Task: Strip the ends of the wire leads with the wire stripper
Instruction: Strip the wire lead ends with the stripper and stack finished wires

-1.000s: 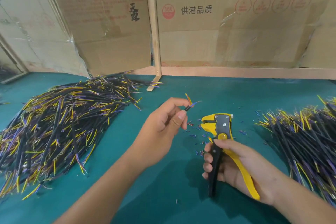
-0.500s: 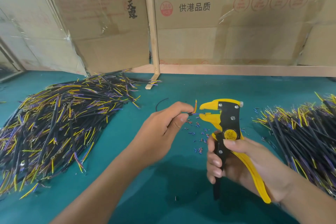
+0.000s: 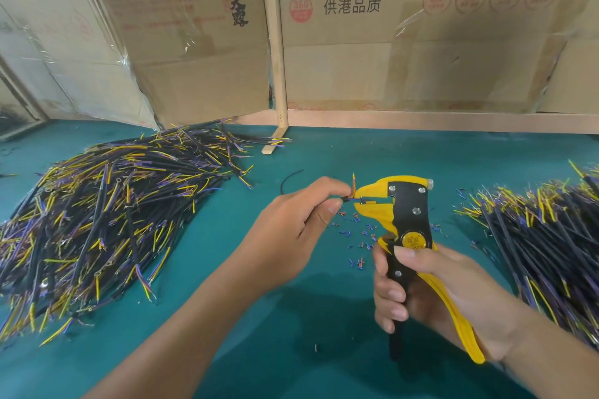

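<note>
My left hand (image 3: 296, 223) pinches a black wire lead (image 3: 348, 196) near its end; the lead's black tail curls up behind my fingers. One thin blue lead end sits between the open jaws of the yellow and black wire stripper (image 3: 406, 220), while an orange-yellow lead end sticks up just left of the upper jaw. My right hand (image 3: 431, 295) grips the stripper's handles and holds the tool upright, jaws pointing left.
A big heap of black, yellow and purple wire leads (image 3: 97, 223) covers the green table (image 3: 291, 317) at the left. A second heap (image 3: 544, 236) lies at the right edge. Small insulation scraps (image 3: 359, 236) litter the mat under the stripper. Cardboard boxes (image 3: 389, 42) wall the back.
My right hand has raised the stripper and brought its jaws up to the wire end. My left hand moved the lead tip into the jaws.
</note>
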